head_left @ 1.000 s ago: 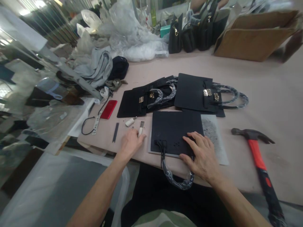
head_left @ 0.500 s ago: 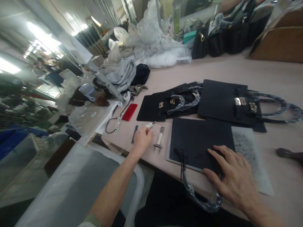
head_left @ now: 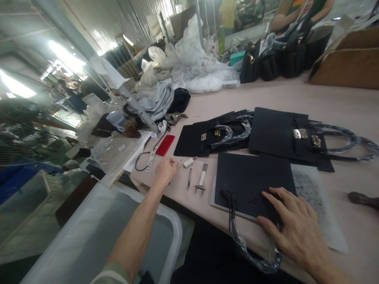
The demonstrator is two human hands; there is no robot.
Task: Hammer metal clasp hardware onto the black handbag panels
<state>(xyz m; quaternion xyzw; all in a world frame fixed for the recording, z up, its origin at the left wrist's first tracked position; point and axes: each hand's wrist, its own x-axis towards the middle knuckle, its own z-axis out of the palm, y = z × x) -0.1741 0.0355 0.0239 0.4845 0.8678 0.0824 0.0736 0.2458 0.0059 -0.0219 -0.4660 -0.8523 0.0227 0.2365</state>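
Observation:
My left hand (head_left: 166, 171) is low over the table's near left part, its fingers pinched together; what they hold, if anything, is hidden. To its right lie a short white-handled tool (head_left: 188, 162), a slim metal rod (head_left: 189, 179) and a pronged metal tool with a white shank (head_left: 201, 181). My right hand (head_left: 293, 221) rests with fingers spread on a black bag panel (head_left: 251, 177). A plastic-wrapped handle (head_left: 237, 232) is joined to this panel and hangs over the table edge. Under the panel lies a grey speckled board (head_left: 314, 197).
Black bag panels with gold clasps and wrapped handles lie behind, in a left stack (head_left: 192, 140) and a right stack (head_left: 275, 132). A red phone (head_left: 165, 145) is near the left edge. Finished black bags (head_left: 250, 63) stand farther back beside a brown box (head_left: 346, 63). Another person's arm (head_left: 280, 21) shows beyond.
My left hand has moved left, away from the white-handled tool, to where a dark flat strip lay. The slim metal rod is now uncovered. My right hand stays on the panel.

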